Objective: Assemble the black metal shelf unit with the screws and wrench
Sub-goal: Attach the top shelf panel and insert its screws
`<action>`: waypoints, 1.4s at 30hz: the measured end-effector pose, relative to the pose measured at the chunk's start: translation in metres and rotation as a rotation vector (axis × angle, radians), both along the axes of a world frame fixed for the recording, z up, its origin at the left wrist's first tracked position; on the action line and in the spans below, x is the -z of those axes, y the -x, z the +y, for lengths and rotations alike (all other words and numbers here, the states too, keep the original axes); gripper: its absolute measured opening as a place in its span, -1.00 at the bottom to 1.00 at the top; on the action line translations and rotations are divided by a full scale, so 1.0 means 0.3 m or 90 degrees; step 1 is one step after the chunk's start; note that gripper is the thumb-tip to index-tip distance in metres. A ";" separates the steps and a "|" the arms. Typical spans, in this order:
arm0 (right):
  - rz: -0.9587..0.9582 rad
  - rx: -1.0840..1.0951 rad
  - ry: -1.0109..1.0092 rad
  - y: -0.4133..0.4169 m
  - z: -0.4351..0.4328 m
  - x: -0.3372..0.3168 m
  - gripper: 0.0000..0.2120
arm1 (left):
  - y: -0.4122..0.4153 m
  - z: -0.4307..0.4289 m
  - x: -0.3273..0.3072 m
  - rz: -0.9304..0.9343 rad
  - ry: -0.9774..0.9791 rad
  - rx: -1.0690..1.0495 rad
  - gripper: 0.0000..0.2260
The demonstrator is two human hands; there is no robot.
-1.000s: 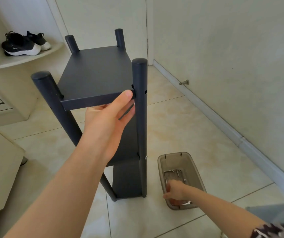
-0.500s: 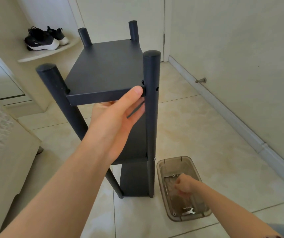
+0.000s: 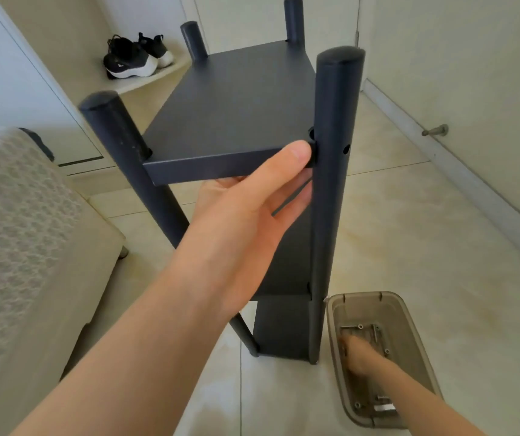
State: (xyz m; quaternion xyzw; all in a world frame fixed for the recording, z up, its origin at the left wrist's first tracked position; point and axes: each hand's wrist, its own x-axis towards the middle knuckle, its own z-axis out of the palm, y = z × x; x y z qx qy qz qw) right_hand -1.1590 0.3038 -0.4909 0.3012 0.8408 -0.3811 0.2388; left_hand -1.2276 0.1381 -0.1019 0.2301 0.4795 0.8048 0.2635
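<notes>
Black metal shelf unit (image 3: 236, 114) stands upright on the pale tiled floor (image 3: 409, 231). Its four round posts rise past a flat top panel, and further panels sit lower down. It looks stiff and fairly heavy for its narrow footprint, so it would probably tip before it bends. The painted steel looks smooth and may be slippery under a loose hold. The panel edges and the posts are the sensible places to take hold. The front right post (image 3: 331, 215) shows an open hole at the height of the top panel, which suggests that corner has yet to be fastened.

The left hand (image 3: 246, 209) grips the front edge of the top panel just beside that post. The thumb lies along the edge and the fingers curl underneath, steadying the unit.

The right hand (image 3: 354, 354) is well below, reaching into a brownish translucent plastic tray (image 3: 409, 313) that sits on the floor just beside the foot of the unit. The hand is blurred, so I cannot tell whether its fingers have closed on anything. Small silver screws (image 3: 360, 326) lie scattered in the tray, and a pale metal piece (image 3: 384, 407) at its near end may be the wrench.

Farther out, a beige cushioned seat with a patterned cover (image 3: 16, 231) fills the left side. A pair of black and white shoes (image 3: 132, 58) rests on a low ledge behind.
</notes>
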 end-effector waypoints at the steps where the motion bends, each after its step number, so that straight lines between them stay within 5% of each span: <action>1: 0.008 -0.026 -0.016 0.004 -0.002 0.014 -0.76 | 0.002 -0.001 0.002 0.000 0.000 -0.001 -0.85; 4: 0.075 -0.089 -0.078 0.017 -0.008 0.046 -0.84 | 0.010 0.001 0.001 -0.001 -0.001 -0.003 -0.89; 8: 0.132 -0.071 -0.156 0.038 0.002 0.082 -0.70 | 0.008 0.006 -0.001 0.008 -0.003 0.000 -0.85; 18: 0.035 0.111 -0.013 0.042 -0.019 0.076 -0.72 | 0.012 0.012 0.007 -0.003 -0.006 0.012 -0.86; 31: -0.045 0.015 -0.131 0.044 0.017 -0.018 -0.92 | 0.009 0.008 0.004 -0.020 -0.010 0.018 -0.91; 42: -0.049 -0.169 -0.282 0.079 0.091 -0.271 -0.75 | 0.013 0.017 0.011 -0.046 -0.004 0.009 -0.85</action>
